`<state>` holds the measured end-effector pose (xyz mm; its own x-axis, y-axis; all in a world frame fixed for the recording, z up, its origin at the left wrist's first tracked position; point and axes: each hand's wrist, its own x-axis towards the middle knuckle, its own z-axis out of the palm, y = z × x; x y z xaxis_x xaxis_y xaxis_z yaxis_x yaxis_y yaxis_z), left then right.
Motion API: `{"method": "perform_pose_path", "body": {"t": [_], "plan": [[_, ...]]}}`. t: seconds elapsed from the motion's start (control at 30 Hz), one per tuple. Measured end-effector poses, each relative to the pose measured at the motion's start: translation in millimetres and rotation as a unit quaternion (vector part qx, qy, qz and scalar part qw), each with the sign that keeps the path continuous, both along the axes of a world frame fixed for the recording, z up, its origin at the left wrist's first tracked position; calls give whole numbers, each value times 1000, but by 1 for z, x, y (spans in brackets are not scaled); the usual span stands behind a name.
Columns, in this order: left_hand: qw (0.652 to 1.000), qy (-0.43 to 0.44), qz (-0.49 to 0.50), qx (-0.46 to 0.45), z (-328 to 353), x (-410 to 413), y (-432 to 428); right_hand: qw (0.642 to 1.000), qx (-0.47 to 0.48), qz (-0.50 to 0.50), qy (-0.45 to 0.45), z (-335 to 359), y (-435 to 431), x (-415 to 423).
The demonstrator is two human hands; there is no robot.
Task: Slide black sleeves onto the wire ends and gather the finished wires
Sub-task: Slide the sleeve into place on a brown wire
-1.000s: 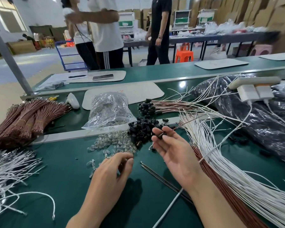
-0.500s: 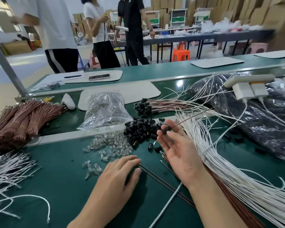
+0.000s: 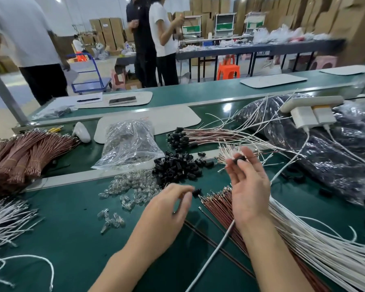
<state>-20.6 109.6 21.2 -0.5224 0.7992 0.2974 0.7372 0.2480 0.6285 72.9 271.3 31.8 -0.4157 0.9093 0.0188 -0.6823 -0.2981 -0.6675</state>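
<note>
Reaching forward since the earlier frame, the left hand [image 3: 167, 209] is hovering palm down over the green table [image 3: 72, 239]. Its fingers are loosely curled and gripping nothing, with the tips just beside a loose sleeve [image 3: 196, 191]. The right hand [image 3: 249, 186] is turning its palm toward the camera and pinching a black sleeve [image 3: 239, 159] at its fingertips, a thin wire running out of it. Behind them, the pile of black sleeves [image 3: 177, 167] is lying near the sleeved brown wires [image 3: 209, 137], while the white wires [image 3: 316, 245] are fanning out on the right.
</note>
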Motion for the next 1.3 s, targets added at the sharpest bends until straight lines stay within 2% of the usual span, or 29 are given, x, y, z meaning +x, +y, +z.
{"method": "perform_pose_path", "body": {"t": [0.1,0.27,0.4,0.6,0.67,0.77,0.83,0.9,0.97,1.0,1.07,1.1,1.17,1.3], "plan": [[997,-80,-9,2,18,0,53,997,-19,-71,-20,-1,7,5],[990,-91,17,-108,24,4,132,994,-45,-100,-22,-5,10,7],[975,-104,50,-187,17,9,162,990,-61,-126,-15,-6,11,6],[970,-177,54,-158,17,5,169,989,-69,-128,-14,-5,12,5],[958,-255,51,-117,20,1,167,990,-74,-121,-9,-3,10,4],[923,-381,52,-14,32,-6,158,993,-76,-93,1,0,8,7],[914,-392,59,82,47,-14,149,997,-67,-36,9,3,6,8],[898,-387,81,196,69,-23,136,997,-38,63,20,5,1,9],[856,-400,106,308,94,-33,118,987,-2,161,9,7,-7,8],[823,-422,113,362,106,-38,105,980,13,197,-4,7,-11,7],[736,-489,101,457,125,-47,75,970,23,239,-24,8,-20,4],[700,-513,93,488,128,-50,57,968,19,251,-25,8,-24,2],[663,-535,97,514,121,-51,23,964,9,264,-15,9,-30,0],[663,-532,179,495,69,-44,-27,954,11,298,-14,10,-42,-6]]}}
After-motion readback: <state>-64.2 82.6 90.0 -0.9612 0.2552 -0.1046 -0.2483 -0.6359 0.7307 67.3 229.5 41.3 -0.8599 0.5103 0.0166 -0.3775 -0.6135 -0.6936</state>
